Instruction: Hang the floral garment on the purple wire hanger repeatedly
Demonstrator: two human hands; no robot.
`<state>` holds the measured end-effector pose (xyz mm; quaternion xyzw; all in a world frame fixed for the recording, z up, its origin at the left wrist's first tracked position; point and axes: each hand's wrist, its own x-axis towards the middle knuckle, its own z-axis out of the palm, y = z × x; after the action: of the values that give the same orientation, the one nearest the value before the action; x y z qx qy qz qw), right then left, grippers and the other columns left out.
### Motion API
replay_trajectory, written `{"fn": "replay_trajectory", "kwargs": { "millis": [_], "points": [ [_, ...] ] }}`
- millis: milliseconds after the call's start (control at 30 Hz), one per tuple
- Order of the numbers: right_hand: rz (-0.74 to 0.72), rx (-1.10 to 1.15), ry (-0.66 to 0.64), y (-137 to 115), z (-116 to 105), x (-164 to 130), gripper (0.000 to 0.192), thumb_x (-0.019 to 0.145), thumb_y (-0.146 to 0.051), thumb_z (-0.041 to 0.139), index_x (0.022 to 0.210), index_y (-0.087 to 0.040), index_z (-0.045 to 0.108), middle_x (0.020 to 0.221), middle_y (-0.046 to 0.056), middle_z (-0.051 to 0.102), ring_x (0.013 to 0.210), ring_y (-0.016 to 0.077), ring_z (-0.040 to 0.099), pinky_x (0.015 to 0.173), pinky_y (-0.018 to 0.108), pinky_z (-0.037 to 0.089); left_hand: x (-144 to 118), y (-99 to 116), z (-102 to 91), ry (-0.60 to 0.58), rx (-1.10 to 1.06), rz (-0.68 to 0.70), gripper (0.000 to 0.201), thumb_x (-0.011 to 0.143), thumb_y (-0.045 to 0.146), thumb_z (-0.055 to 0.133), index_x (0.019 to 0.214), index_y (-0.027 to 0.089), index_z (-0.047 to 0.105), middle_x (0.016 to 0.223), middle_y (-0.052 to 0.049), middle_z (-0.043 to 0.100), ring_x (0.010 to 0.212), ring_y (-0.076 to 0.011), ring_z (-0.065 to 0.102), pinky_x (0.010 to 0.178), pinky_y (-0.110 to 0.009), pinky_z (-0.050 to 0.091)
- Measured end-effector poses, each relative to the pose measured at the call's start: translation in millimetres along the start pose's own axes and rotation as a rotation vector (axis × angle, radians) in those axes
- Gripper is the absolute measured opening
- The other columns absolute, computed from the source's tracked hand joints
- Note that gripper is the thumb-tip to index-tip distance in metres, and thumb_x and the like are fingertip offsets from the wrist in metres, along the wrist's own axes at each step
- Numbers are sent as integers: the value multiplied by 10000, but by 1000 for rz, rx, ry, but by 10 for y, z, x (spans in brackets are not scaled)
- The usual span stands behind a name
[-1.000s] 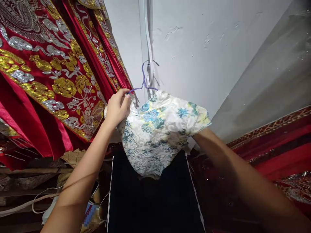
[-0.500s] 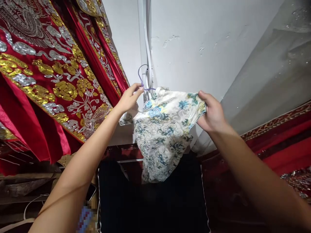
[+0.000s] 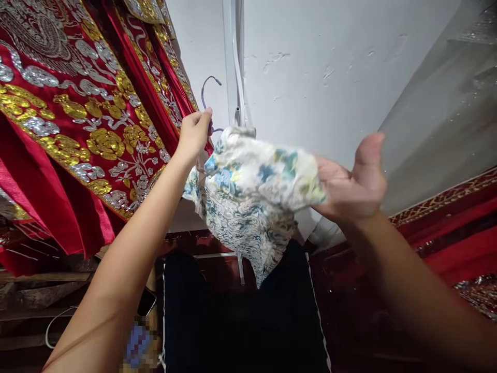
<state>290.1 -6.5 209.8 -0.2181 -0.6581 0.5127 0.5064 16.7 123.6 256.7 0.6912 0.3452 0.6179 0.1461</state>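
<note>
A short-sleeved floral shirt (image 3: 248, 191), white with blue, green and yellow flowers, hangs on a purple wire hanger (image 3: 203, 93). My left hand (image 3: 195, 132) is closed around the hanger at the base of its hook, and the hook's tip points up and free. The fingers of my right hand (image 3: 353, 181) lie stretched out behind the shirt's right sleeve, with the thumb raised away from the cloth. Part of those fingers is hidden by the sleeve. The lower part of the shirt hangs tapered and slightly blurred above my dark-clothed lap (image 3: 240, 321).
Red cloth with gold and silver sequin embroidery (image 3: 104, 140) hangs at the left. Ahead is a white wall (image 3: 303, 57) with a vertical pipe (image 3: 233, 46). Translucent plastic sheeting (image 3: 438, 114) covers the right side. A phone (image 3: 146, 302) lies low at the left.
My left hand has taken the hanger up and leftward, off the spot by the pipe. My right hand has loosened its pinch on the sleeve and opened. The shirt has swung left.
</note>
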Motion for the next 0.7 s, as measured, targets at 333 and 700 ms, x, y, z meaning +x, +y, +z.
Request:
{"fn": "replay_trajectory", "kwargs": {
  "millis": [333, 700],
  "points": [
    [-244, -724, -22, 503, 247, 167, 495, 938, -414, 610, 1425, -336, 564, 1510, 43, 527, 1414, 303, 450, 1190, 528, 330, -902, 800, -77, -292, -274, -115, 726, 967, 755, 212, 512, 223, 409, 408, 15, 302, 386, -111, 368, 457, -294, 397],
    [-133, -481, 439, 553, -153, 73, 535, 844, -635, 672, 558, -193, 579, 524, -14, 472, 506, 122, 443, 483, 246, 334, -975, 1046, -225, -317, -152, -233, 524, 1016, 637, 335, 1083, 232, 660, 890, -72, 698, 932, -215, 726, 782, -386, 613]
  ]
}}
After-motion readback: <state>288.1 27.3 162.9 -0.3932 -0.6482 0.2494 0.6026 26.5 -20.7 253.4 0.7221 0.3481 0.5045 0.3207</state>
